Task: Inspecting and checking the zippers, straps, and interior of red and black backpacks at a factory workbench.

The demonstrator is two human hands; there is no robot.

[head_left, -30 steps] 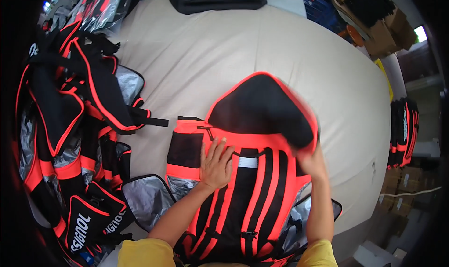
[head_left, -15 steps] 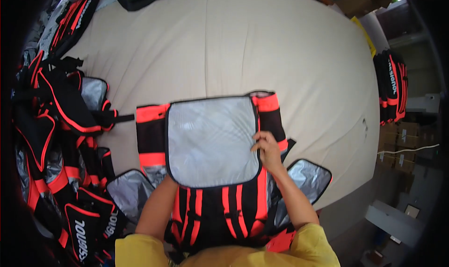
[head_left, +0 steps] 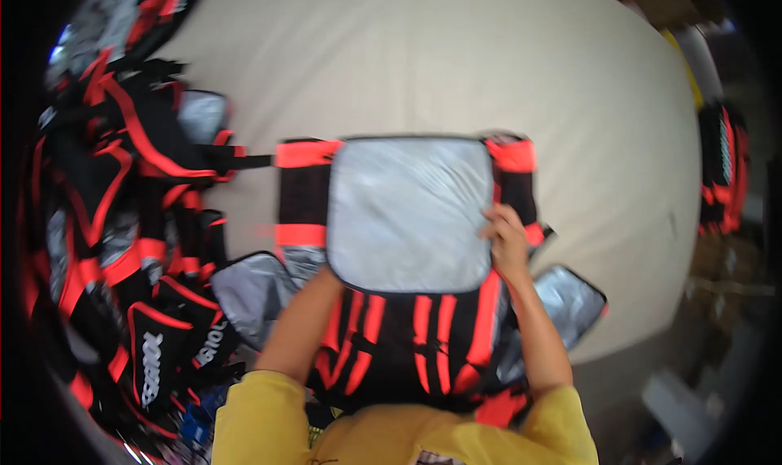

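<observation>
Right grip (head_left: 508,240): fingers bent at the 3 o'clock edge of a silver-lined flap (head_left: 411,212), apparently steadying it; blur leaves unclear whether they pinch or merely touch.

Left grip: hidden beneath the flap, state cannot be told; its forearm (head_left: 303,325) comes in between 7 and 8 o'clock, so the hand probably supports the underside.

Backpack (head_left: 393,343), black and orange-red, one: mid-view, flat on the desk (head_left: 423,66) before the person, straps (head_left: 421,326) facing up toward 6 o'clock. Laid this way presumably for a level, steady base.

Flap: lining upward over the pack's middle, its edge within easy finger reach.

Mesh pockets, two: at the flap's 9 o'clock (head_left: 302,192) and 3 o'clock, exposed because the flap is narrower than the pack.

Side panels, silver, two: splayed at 8 o'clock (head_left: 251,292) and 4 o'clock (head_left: 570,300), seemingly just fallen outward.

Heap of similar bags (head_left: 159,143): 9 o'clock, loosely piled, likely for left-arm reach.

Bags (head_left: 723,167), black and red: 3 o'clock, well apart from the heap, perhaps against mixing.

Cartons (head_left: 721,269): just below them, blurred.
</observation>
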